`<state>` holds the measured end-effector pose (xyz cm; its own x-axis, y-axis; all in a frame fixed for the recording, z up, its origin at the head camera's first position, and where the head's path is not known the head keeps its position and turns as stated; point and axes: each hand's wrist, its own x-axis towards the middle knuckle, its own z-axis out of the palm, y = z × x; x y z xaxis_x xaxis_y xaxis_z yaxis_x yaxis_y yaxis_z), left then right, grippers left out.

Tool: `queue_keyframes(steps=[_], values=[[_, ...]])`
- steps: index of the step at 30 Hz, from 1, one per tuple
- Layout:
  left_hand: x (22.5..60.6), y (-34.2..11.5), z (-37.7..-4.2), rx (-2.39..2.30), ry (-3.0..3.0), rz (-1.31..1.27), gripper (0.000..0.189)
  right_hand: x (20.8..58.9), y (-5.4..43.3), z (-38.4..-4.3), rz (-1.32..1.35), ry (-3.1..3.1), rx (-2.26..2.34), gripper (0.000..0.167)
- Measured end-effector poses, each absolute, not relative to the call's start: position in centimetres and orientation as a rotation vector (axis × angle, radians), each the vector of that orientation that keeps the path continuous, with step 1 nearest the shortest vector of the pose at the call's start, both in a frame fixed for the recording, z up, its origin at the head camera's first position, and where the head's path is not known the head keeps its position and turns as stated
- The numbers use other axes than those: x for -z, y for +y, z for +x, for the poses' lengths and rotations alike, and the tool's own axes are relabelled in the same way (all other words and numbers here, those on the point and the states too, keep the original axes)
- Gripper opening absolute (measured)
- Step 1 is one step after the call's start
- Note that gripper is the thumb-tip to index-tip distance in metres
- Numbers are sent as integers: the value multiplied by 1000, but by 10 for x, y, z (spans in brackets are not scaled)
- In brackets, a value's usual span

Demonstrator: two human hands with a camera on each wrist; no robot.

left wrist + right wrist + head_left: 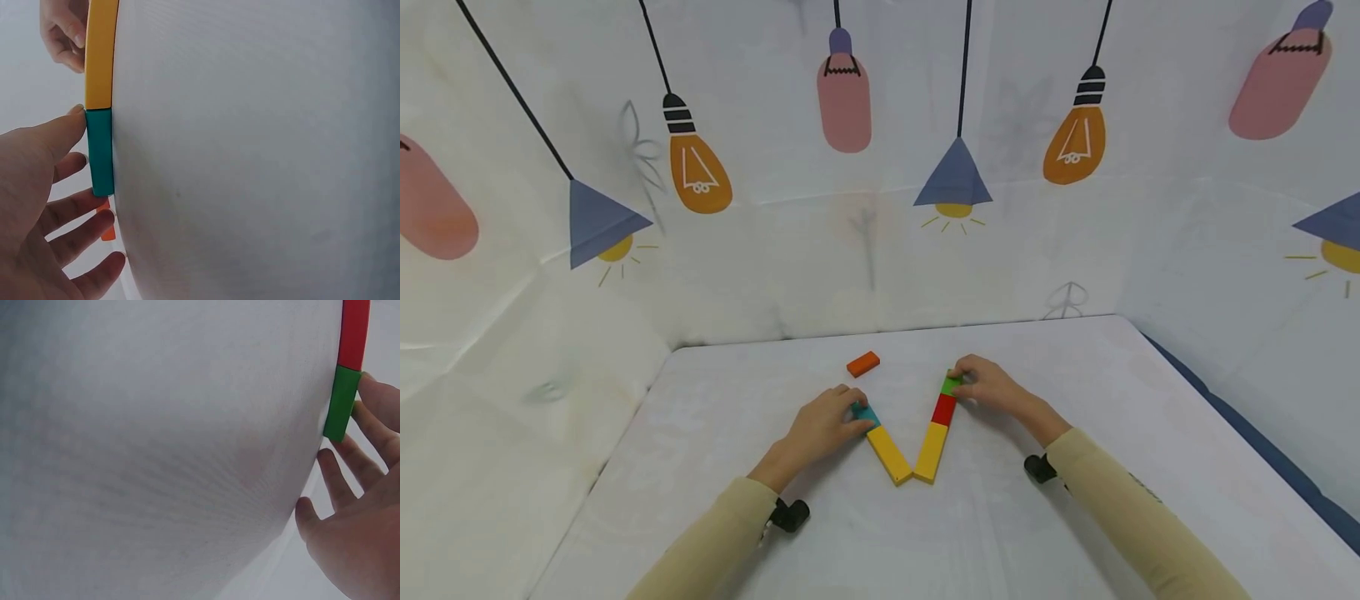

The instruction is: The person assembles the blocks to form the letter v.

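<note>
Several coloured blocks lie end to end on the table in a V in the head view. The left arm is a long yellow block [890, 456] with a teal block [867, 415] at its upper end. A second yellow block [930, 452], a red block [943, 409] and a green block [951, 384] make up the right arm. My left hand [825, 423] holds the teal block [100, 152] with thumb and fingertips, its other fingers spread. With thumb and fingertips, my right hand [992, 386] grips the green block [342, 403], which abuts the red block [354, 334].
An orange block [863, 364] lies by itself beyond the left hand. The white-covered table [760, 371] ends at a wall sheet [880, 250] printed with lamps. Each wrist carries a small black camera, such as the left one [792, 515].
</note>
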<state>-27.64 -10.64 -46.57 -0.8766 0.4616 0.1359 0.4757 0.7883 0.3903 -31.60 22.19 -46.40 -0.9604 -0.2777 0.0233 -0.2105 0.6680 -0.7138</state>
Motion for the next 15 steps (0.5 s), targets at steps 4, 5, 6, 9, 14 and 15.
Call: queue_keyframes(steps=[4,5,6,9,14,15], values=[[468,-107,-278,643,-2935,-769,33,465,222,-317,-414,2791,1175,30],[469,-107,-278,644,-2933,-768,33,466,222,-317,-414,2791,1175,30],[469,-108,-278,646,-2931,-768,33,466,222,-317,-414,2794,1170,30],[469,-108,-277,645,-2923,-769,33,466,223,-317,-417,2803,1154,30],[470,-108,-277,641,-2922,-767,34,467,223,-318,-429,2801,1158,30],[470,-108,-277,642,-2922,-766,35,467,223,-318,-432,2799,1162,31]])
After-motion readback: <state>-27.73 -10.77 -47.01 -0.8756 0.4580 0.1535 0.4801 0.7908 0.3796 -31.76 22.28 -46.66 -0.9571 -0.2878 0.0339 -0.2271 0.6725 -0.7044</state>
